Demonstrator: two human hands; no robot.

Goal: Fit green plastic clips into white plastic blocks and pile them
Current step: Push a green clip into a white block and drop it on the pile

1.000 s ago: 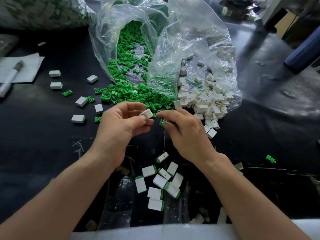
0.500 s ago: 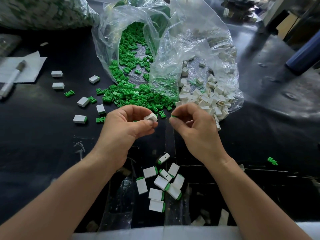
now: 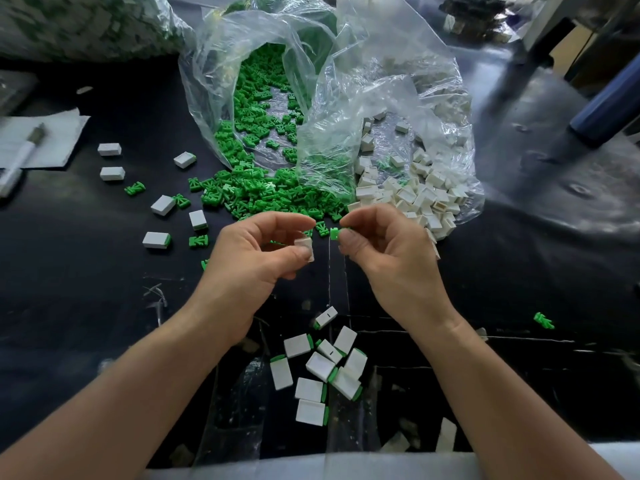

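- The green clip (image 3: 334,233): tiny, light, hard plastic, likely smooth and easy to drop. Best pinched by its back end, with the front end left bare for pushing in.
- Pinched at the tips of the thumb and first finger of the right hand (image 3: 388,258). Grip almost closed, tight on the clip.
- Pointing left, toward the white block (image 3: 305,244). Long way: left to right, as far as can be told, with much of it hidden by the fingers.
- The white block: small, light and stiff, with flat sides good for holding. Pinched between the thumb and fingers of the left hand (image 3: 249,258), grip curled round it. Open end hard to see from here, probably facing the clip.
- Clip and block close together, not touching. Both held up above the black desk (image 3: 86,271).
- Below the hands, nearer the body: a pile of done blocks (image 3: 320,372), each with a green edge showing.
- Behind the hands: a heap of loose green clips (image 3: 263,199) and a heap of bare white blocks (image 3: 408,199), spilling from clear plastic bags (image 3: 363,98).
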